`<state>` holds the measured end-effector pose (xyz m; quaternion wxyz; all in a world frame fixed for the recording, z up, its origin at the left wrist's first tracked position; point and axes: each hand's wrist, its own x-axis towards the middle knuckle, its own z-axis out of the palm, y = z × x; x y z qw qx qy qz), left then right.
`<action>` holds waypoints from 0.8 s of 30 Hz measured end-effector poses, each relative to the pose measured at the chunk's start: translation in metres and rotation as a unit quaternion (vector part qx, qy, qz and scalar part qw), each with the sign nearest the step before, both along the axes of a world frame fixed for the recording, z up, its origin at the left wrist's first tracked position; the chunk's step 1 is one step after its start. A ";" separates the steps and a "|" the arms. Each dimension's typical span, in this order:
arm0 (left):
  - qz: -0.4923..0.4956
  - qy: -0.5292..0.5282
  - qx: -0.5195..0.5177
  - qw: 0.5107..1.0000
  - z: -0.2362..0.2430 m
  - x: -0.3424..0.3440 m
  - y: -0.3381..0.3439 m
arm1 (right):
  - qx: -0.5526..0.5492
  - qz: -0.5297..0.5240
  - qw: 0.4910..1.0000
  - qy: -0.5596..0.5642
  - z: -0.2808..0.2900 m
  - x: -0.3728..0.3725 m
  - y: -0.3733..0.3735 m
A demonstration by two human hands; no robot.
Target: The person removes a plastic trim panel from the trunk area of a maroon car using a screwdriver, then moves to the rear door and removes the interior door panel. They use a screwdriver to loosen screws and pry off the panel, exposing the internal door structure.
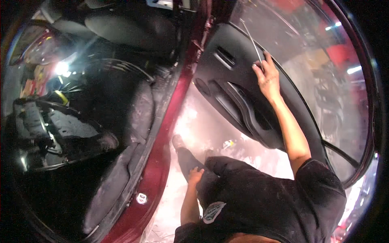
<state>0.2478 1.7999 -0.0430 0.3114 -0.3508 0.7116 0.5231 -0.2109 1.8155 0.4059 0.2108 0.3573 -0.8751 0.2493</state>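
Observation:
My right hand (268, 79) is raised along the upper edge of the open car door's black inner panel (206, 52). Its fingers pinch one end of a long, thin, light-coloured rod (252, 39), while another finger points upward. The rod slants up and left across the panel's top edge toward the window glass; whether its far tip touches anything I cannot tell. Beside my hand is the inner door handle (225, 58), with the armrest and grab handle (243, 103) lower down. My left hand (195, 175) lies on my dark-trousered leg with fingers outstretched, holding nothing.
On the left is the dark car interior, with a bright lamp (63, 67), grey pieces (69, 123) and a yellow item (61, 97). The dark red door sill (150, 182) runs between it and me. A small yellow-and-white object (229, 143) lies on the pale floor beneath the door.

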 end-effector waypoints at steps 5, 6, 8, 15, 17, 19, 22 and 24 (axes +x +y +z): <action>-0.019 -0.037 -0.012 0.999 0.052 -0.012 -0.031 | -0.027 -0.018 0.998 -0.051 0.000 0.009 0.001; -0.031 -0.040 -0.007 0.999 0.047 -0.012 -0.033 | -0.025 -0.025 0.998 -0.056 0.002 0.009 0.002; -0.052 -0.047 -0.002 0.998 0.042 -0.018 -0.044 | -0.026 -0.035 0.997 -0.067 0.001 0.011 0.000; -0.014 0.122 -0.013 0.992 0.095 -0.120 -0.075 | -0.037 -0.058 0.995 -0.076 0.000 0.011 -0.004; -0.020 0.203 -0.006 0.979 0.051 -0.166 -0.076 | -0.034 -0.059 0.995 -0.078 0.005 0.012 -0.010; 0.071 0.245 -0.020 0.967 0.136 -0.232 -0.107 | -0.012 -0.068 0.995 -0.072 0.005 0.013 -0.010; 0.156 0.411 -0.044 0.897 0.230 -0.314 -0.141 | -0.007 -0.094 0.991 -0.094 0.009 0.015 -0.016; 0.189 0.519 -0.036 0.833 0.279 -0.361 -0.159 | -0.009 -0.101 0.991 -0.089 0.009 0.014 -0.016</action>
